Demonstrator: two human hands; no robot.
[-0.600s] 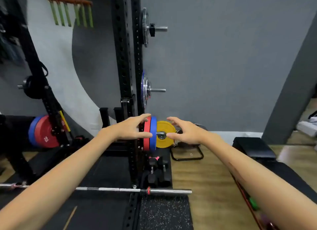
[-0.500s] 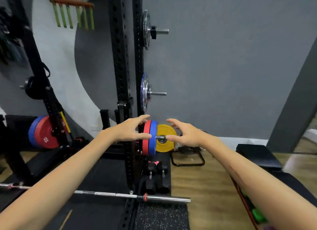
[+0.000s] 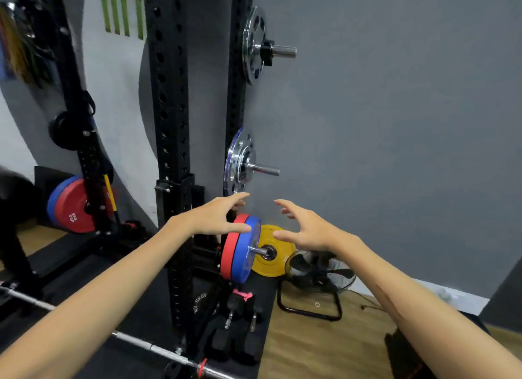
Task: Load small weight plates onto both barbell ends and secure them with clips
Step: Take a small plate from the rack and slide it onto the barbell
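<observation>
Barbell [image 3: 152, 347] cut off at 6 o'clock edge and at 9 o'clock. Left hand [image 3: 210, 219] covers top rim of red plate [image 3: 227, 254]; contact with blue plate [image 3: 245, 254] unclear. Right hand [image 3: 306, 229] hides upper right of yellow plate [image 3: 267, 261]. Hanging items [image 3: 17, 45] at 10 o'clock blurred. Fan [image 3: 316, 280] partly behind right forearm.

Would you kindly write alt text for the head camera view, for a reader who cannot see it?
Two bare hands, the left hand and right hand, reach with spread fingers toward a storage peg on a black rack holding a red plate and a blue plate. A yellow plate stands behind them; a barbell lies below.
</observation>
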